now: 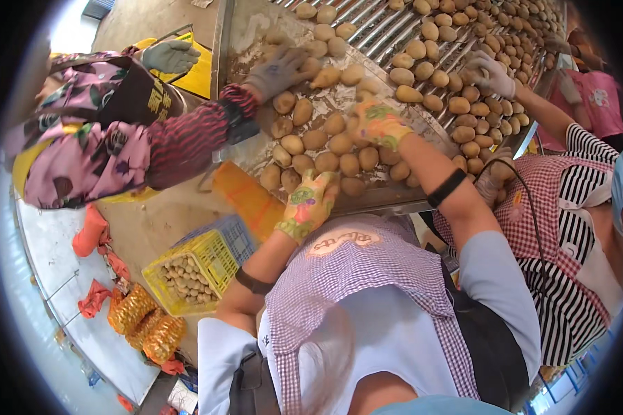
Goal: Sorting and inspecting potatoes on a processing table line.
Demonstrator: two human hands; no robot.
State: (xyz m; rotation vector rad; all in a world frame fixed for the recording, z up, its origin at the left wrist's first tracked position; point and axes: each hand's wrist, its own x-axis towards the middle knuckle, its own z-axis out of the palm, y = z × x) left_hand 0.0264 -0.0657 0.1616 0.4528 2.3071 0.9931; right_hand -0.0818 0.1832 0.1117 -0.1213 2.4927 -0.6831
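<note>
Many brown potatoes (314, 140) lie on a flat, dirt-streaked metal sorting table (254, 31). My left hand (309, 203), in a patterned yellow glove, is at the table's near edge beside the closest potatoes; its fingers are bent, and whether they hold a potato is hidden. My right hand (378, 122), in a matching glove, reaches palm down over the middle of the potatoes. Its fingertips are blurred against a potato, so a grip cannot be told. More potatoes rest on the metal roller conveyor (374, 26) beyond.
A co-worker's gloved hand (278, 70) reaches onto the table from the left; another worker's white-gloved hand (490, 75) is over the conveyor at right. An orange mesh bag (246, 194) hangs by the near edge. A yellow crate (215, 267) with potatoes and filled mesh sacks (145, 321) stand lower left.
</note>
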